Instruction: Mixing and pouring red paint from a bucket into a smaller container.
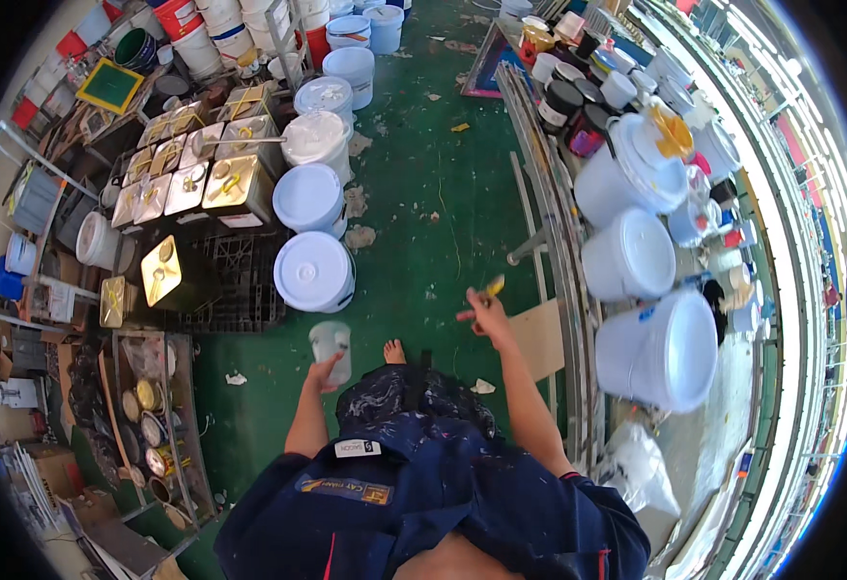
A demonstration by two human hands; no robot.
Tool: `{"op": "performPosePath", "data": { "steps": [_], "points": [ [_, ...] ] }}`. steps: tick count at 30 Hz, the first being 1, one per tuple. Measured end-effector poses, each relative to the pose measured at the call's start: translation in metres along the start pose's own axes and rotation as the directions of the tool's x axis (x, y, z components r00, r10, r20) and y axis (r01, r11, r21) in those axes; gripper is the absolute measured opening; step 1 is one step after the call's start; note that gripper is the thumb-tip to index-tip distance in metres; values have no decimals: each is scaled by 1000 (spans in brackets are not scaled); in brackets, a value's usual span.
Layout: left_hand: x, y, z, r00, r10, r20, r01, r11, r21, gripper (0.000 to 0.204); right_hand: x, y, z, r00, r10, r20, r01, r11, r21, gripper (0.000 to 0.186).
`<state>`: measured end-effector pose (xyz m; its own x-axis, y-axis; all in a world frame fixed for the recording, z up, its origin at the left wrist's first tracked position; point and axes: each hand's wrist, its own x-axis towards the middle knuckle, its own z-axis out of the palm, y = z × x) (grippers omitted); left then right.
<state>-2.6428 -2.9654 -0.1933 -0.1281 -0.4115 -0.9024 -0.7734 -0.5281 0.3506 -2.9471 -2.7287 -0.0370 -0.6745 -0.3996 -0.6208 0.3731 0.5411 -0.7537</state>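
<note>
A translucent plastic cup is being gripped in the left hand above the green floor, near a pale lidded bucket, while a small yellow-ended item, its kind unclear, is being clasped in the curled right hand.

- Dark navy shirt, short-sleeved and loosely cut, dotted with small pale specks.
- White rectangular label on the left half of the front, bearing a small dark emblem.
- Long patch near it, with lettering and a golden block at one end.
- Thin red trim at the right sleeve's edge; narrow red lines on the front.
- Blackish legwear, streaked with pale marks; its length is unclear.
- Forearms, hands and the visible foot bare.
</note>
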Motion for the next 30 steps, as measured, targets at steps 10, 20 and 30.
{"op": "performPosePath", "data": {
  "steps": [10,20,30],
  "points": [
    [164,470,56,905,370,-209,-367,929,55,76,260,-250,-27,695,-677,241,206,509,836,34],
    [225,570,57,983,-164,-83,130,938,-321,95,592,-430,-76,1000,8,13,-12,908,418,27],
    [365,853,88,952,-305,-14,298,939,-171,89,918,-596,-84,959,-227,-171,230,973,-6,34]
  ]
}}
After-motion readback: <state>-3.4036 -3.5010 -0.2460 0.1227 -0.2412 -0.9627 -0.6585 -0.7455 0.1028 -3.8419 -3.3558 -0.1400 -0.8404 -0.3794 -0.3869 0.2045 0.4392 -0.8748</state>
